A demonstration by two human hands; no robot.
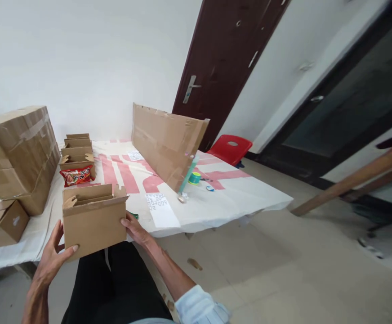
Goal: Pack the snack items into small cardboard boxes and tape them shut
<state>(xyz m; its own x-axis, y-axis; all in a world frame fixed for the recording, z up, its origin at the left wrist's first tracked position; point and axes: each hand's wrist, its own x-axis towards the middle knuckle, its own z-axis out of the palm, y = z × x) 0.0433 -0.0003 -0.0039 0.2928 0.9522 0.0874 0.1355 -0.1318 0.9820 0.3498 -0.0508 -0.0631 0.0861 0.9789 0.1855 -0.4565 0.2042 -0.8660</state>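
Note:
A small brown cardboard box with its top flaps up is held at the table's front edge, just above my lap. My left hand grips its lower left side, thumb across the front face. On the right side, my right hand holds it with the thumb on the front and the other fingers behind, out of sight. Right behind the box lies a red snack packet, up against a row of similar boxes with raised flaps.
Large taped cartons stand at the left, with a smaller closed box before them. A tall cardboard panel crosses the table. Near it are a printed sheet and a green tape roll. A red chair stands beyond.

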